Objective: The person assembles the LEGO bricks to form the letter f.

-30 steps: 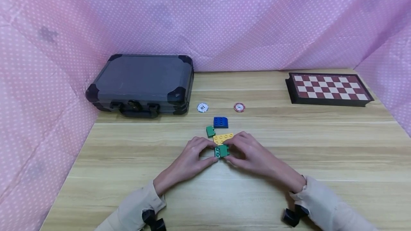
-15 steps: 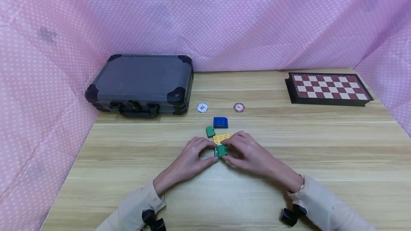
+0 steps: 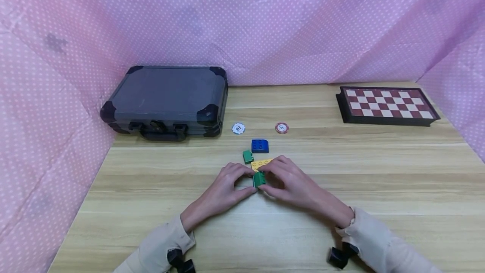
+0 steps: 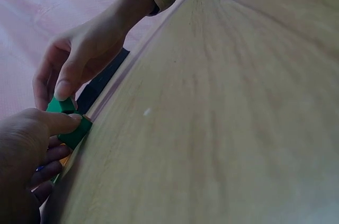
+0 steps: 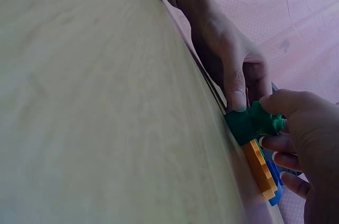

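While the left hand (image 3: 227, 185) pinched a lower green brick (image 5: 240, 127), the right hand (image 3: 297, 183) held in the same manner an upper green brick (image 5: 261, 121), which touched the first one from above. Both bricks were near the yellow brick (image 3: 258, 164), in front of it; whether they were locked together, I could not tell. At the rear left of the yellow brick, just beside it, lay a small green brick (image 3: 247, 156), and a blue brick (image 3: 259, 145) lay behind it. Farther behind it were a white chip (image 3: 238, 128) and a red chip (image 3: 282, 128); well apart from it, a grey case (image 3: 168, 92) lay at its left rear and a chequered board (image 3: 388, 103) at its right rear.
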`<state>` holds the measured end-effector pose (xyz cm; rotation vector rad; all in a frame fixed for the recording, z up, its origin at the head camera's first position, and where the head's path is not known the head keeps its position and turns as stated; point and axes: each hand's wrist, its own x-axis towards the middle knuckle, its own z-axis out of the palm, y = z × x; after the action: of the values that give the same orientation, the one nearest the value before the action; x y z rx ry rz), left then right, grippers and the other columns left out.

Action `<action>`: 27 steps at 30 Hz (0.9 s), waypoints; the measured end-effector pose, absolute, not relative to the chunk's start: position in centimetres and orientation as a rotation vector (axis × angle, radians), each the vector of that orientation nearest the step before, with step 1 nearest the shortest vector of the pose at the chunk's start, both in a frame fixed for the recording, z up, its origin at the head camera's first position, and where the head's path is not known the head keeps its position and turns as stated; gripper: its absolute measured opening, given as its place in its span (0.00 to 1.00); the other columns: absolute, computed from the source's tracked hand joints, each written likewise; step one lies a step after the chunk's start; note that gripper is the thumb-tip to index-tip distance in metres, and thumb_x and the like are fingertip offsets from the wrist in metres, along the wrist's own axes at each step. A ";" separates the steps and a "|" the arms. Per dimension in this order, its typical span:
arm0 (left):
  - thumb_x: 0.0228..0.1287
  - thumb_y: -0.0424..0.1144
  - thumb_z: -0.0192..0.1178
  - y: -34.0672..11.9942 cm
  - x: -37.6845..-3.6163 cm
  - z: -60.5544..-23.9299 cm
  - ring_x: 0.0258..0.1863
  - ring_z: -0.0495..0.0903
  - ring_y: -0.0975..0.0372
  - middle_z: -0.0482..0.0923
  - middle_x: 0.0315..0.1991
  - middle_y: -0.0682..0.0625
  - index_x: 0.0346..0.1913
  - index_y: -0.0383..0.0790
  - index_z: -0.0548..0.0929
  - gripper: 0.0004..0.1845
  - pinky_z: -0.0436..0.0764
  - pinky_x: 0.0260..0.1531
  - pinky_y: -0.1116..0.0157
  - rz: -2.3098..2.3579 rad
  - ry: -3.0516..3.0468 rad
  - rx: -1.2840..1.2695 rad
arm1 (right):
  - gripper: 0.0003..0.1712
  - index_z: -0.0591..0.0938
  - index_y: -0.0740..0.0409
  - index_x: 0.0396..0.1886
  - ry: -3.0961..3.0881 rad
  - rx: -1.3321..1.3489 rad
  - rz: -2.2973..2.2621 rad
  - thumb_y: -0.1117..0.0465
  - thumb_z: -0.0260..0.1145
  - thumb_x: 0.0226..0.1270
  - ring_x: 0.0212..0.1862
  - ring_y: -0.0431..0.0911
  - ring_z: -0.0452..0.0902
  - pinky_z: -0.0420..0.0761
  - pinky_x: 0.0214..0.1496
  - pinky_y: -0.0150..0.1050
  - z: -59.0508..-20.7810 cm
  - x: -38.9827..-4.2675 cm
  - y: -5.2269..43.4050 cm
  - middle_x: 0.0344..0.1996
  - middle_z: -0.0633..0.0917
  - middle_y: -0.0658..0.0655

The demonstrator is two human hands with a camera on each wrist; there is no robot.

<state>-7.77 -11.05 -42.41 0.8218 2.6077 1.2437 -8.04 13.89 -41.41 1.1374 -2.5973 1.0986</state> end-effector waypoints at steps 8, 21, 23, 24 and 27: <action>0.66 0.41 0.73 -11.0 -7.7 -42.4 0.58 0.73 0.61 0.82 0.55 0.56 0.59 0.46 0.84 0.20 0.74 0.59 0.53 1.237 2.609 0.825 | 0.25 0.83 0.54 0.59 -2.590 1.139 1.106 0.54 0.78 0.64 0.53 0.41 0.73 0.80 0.52 0.40 -41.4 -8.0 13.6 0.51 0.83 0.47; 0.66 0.41 0.73 -11.0 -7.9 -42.5 0.58 0.74 0.61 0.82 0.54 0.56 0.58 0.45 0.84 0.19 0.75 0.59 0.53 1.232 2.626 0.851 | 0.21 0.84 0.55 0.58 -2.542 1.172 1.091 0.56 0.74 0.68 0.55 0.43 0.74 0.79 0.55 0.43 -41.6 -8.1 13.5 0.52 0.84 0.48; 0.66 0.41 0.73 -11.0 -7.9 -42.6 0.57 0.74 0.61 0.82 0.54 0.56 0.57 0.45 0.84 0.18 0.75 0.58 0.54 1.235 2.631 0.865 | 0.19 0.84 0.55 0.58 -2.538 1.176 1.085 0.57 0.72 0.70 0.55 0.43 0.74 0.79 0.55 0.44 -41.6 -8.1 13.4 0.52 0.84 0.49; 0.66 0.41 0.73 -11.1 -7.9 -42.6 0.56 0.74 0.61 0.82 0.53 0.56 0.57 0.45 0.84 0.18 0.75 0.57 0.54 1.235 2.632 0.872 | 0.19 0.84 0.55 0.58 -2.540 1.179 1.080 0.57 0.72 0.70 0.55 0.44 0.74 0.79 0.55 0.44 -41.6 -8.1 13.4 0.52 0.84 0.49; 0.66 0.41 0.73 -11.1 -8.0 -42.7 0.56 0.74 0.61 0.82 0.53 0.56 0.57 0.45 0.84 0.18 0.75 0.57 0.54 1.239 2.634 0.881 | 0.19 0.84 0.55 0.59 -2.551 1.176 1.083 0.56 0.71 0.71 0.56 0.43 0.74 0.79 0.56 0.44 -41.6 -8.1 13.4 0.54 0.83 0.49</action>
<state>-7.97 -11.09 -42.72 0.8809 2.6339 1.2389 -8.11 13.39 -41.59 1.1764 -2.5508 1.0835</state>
